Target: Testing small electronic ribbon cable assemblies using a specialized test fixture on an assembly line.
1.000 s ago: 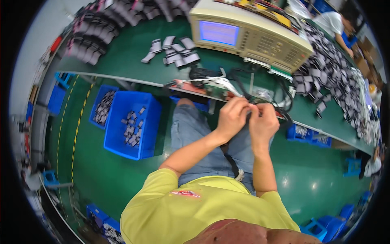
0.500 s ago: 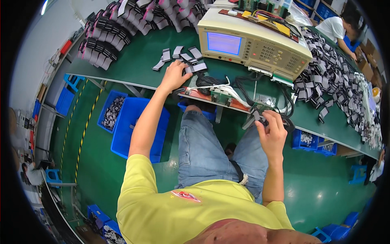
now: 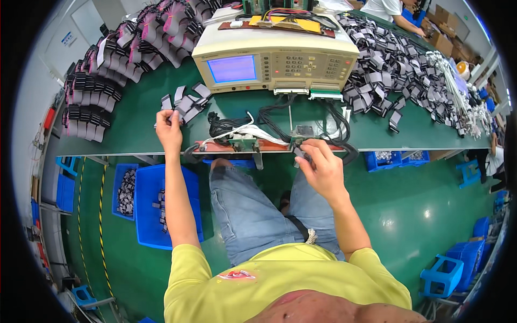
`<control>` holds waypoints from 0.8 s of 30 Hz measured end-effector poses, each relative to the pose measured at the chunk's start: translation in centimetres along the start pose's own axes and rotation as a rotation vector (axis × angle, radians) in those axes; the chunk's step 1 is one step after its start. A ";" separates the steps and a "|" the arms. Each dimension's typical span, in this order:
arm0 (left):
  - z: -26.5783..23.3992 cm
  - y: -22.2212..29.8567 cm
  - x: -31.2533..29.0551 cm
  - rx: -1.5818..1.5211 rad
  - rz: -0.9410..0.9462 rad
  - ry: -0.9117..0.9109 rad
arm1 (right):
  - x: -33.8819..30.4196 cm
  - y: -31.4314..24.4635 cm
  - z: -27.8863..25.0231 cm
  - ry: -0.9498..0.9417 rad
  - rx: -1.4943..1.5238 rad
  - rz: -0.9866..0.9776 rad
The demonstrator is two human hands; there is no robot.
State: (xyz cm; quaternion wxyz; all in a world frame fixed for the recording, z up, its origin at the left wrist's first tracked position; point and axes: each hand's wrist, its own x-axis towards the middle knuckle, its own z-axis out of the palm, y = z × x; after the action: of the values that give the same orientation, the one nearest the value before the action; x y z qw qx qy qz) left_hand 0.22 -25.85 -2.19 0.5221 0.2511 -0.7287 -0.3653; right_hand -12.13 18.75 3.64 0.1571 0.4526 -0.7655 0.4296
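Note:
My left hand (image 3: 170,133) is at the left side of a small group of short grey ribbon cables (image 3: 189,105) with black connectors. Its thumb and fingers are pinched together on one ribbon cable, mostly covered by the fingertips. My right hand (image 3: 323,168) is at the table's front edge, closed on another short grey ribbon cable (image 3: 299,154). That cable is against a small green circuit board (image 3: 297,139) on a red strip; whether it is plugged in cannot be made out. A second green board (image 3: 243,143) sits further left on the strip.
Behind the strip stands a beige bench tester (image 3: 274,59) with a lit screen, wired by black leads. Ribbon cables pile up at right (image 3: 377,81) and in bundles at left (image 3: 89,99). Blue bins (image 3: 152,215) stand below the table. A co-worker (image 3: 383,7) is at the far right.
The view has shifted, so the tester appears further left. My left hand has moved across the small group to its left side, and its fingers have pinched together. My right hand stays at the board.

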 end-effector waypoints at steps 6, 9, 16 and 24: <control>-1.0 -1.2 0.5 -0.320 -0.179 0.067 | -0.4 -0.1 0.1 0.021 0.031 -0.009; -0.9 -1.2 0.5 -0.273 -0.195 -0.025 | -0.3 -0.4 -0.5 0.061 0.084 0.008; -0.3 -0.2 0.2 -0.098 -0.180 -0.068 | -0.4 0.3 -0.5 0.044 0.081 0.007; -0.2 -0.3 0.3 -0.066 -0.153 -0.074 | -0.2 0.4 -0.1 0.016 0.047 -0.013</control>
State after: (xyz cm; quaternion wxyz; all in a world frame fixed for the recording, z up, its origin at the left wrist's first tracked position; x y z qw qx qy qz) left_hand 0.28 -26.36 -2.20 0.4733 0.2749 -0.7138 -0.4371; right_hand -12.31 19.06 3.39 0.1551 0.4579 -0.7508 0.4501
